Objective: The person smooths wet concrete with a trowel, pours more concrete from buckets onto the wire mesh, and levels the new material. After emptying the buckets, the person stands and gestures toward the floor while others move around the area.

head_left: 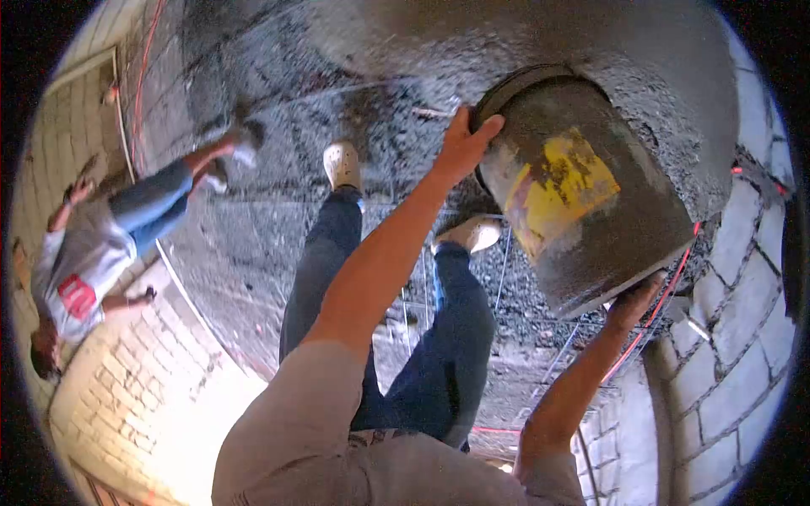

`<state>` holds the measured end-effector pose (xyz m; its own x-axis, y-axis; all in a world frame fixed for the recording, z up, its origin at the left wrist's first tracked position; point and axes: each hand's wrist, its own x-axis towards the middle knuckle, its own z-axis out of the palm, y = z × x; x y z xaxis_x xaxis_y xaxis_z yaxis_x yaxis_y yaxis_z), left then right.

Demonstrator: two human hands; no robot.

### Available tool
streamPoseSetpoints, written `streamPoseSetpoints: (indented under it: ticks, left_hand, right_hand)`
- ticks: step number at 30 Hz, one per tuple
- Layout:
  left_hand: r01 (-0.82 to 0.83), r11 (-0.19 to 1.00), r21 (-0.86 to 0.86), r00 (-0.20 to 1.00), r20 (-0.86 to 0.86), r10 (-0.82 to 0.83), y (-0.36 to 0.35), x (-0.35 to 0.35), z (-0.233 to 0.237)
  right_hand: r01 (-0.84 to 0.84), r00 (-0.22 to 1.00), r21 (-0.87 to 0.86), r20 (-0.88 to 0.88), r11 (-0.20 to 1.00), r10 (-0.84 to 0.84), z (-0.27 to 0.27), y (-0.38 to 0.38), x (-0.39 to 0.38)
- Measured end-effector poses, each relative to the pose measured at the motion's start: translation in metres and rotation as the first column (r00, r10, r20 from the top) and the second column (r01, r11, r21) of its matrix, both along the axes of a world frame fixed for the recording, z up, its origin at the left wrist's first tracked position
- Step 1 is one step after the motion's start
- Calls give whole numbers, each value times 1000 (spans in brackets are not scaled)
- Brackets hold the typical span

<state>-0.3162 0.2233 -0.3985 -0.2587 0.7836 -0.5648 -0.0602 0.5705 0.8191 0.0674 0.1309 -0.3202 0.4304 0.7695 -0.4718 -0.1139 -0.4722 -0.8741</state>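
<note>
A grey-smeared bucket (603,198) with a worn yellow label hangs tilted in front of me, its mouth away from me and its base towards me. My left hand (469,145) is closed on the rim at the bucket's left side. Against the lower edge of the base, my right hand (634,302) grips from beneath, with part of its fingers hidden. Wet concrete (557,29) spreads over the floor beyond the mouth. The inside of the bucket is hidden from me.
My shoes (342,164) stand on rough dark ground crossed by thin wires or bars. Another person (93,244) stands at the left near a block wall (143,363). A second block wall (742,329) rises at the right, with a red line (654,316) running beside it.
</note>
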Motion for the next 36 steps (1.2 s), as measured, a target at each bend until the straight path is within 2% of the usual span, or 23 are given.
streamPoseSetpoints:
  ticks: [3,4,5,7,11,13,14,15,16,17,19,20,22,23,24,25,26,28,29,31,32,34,36]
  left_hand:
    - [43,986,158,997,-77,-31,-20,-16,72]
    - [146,987,64,970,-203,-131,-30,-35,82]
    - [125,990,65,971,-214,-108,-43,-51,93]
    - [164,986,24,922,-361,-144,-63,-76,159]
    - [71,996,-55,899,-429,-88,-120,-122,250]
    - [66,988,-143,790,-598,-139,-149,-132,282]
    - [78,997,-6,742,-668,-62,-172,-136,274]
    - [52,999,-2,746,-664,-40,-191,-144,263]
    - [98,995,6,625,-779,-56,-210,-155,251]
    - [149,989,6,488,-870,-68,-229,-167,237]
    - [206,978,17,279,-959,-43,-259,-209,206]
    - [146,984,-99,189,-974,-126,-275,-231,194]
    - [31,978,-207,68,-976,-209,-306,-282,174]
    - [59,970,-236,5,-972,-237,-326,-313,164]
    - [-18,936,-351,-24,-936,-352,-338,-338,159]
    - [-80,908,-411,-20,-910,-414,-350,-361,157]
    - [-57,915,-399,-24,-916,-401,-367,-390,146]
    - [-152,877,-456,120,-889,-441,-393,-435,126]
    - [-75,907,-413,53,-910,-410,-415,-460,108]
    - [-172,808,-563,232,-821,-522,-435,-488,92]
    - [-171,795,-582,250,-807,-536,-453,-502,82]
    - [-290,836,-466,234,-882,-410,-488,-524,72]
    - [-303,781,-547,276,-834,-477,-518,-538,73]
  right_hand:
    - [-69,990,-37,-124,997,64,17,5,-7]
    - [-46,977,-68,-210,997,31,23,0,-13]
    - [-62,965,-94,-260,994,35,22,-4,-16]
    - [-171,944,-137,-305,976,123,13,-14,-29]
    - [-510,847,-197,-286,837,448,-29,-39,-56]
    - [-663,748,-215,-189,717,636,-34,-49,-76]
    - [-689,717,-252,-103,679,689,-30,-49,-85]
    - [-708,675,-294,-18,642,737,-19,-45,-101]
    - [-709,589,-380,145,594,795,-5,-49,-120]
    - [-712,576,-387,155,586,802,5,-59,-131]
    - [-811,345,-375,312,449,885,27,-82,-136]
    - [-810,324,-392,321,436,890,35,-92,-135]
    - [-678,444,-564,197,472,874,47,-118,-135]
    - [-661,443,-583,204,472,873,50,-130,-136]
    - [-645,442,-623,168,443,881,53,-137,-133]
    - [-624,441,-667,130,407,888,57,-146,-125]
    - [-627,308,-679,232,381,922,40,-164,-103]
    - [-621,295,-682,252,386,922,49,-183,-111]
    - [-637,284,-663,272,393,920,51,-192,-119]
    - [-504,339,-801,161,323,927,76,-201,-164]
    - [-542,376,-758,167,362,912,75,-212,-168]
    - [-582,434,-712,137,393,890,80,-225,-186]
    - [-611,384,-702,140,365,913,78,-242,-206]
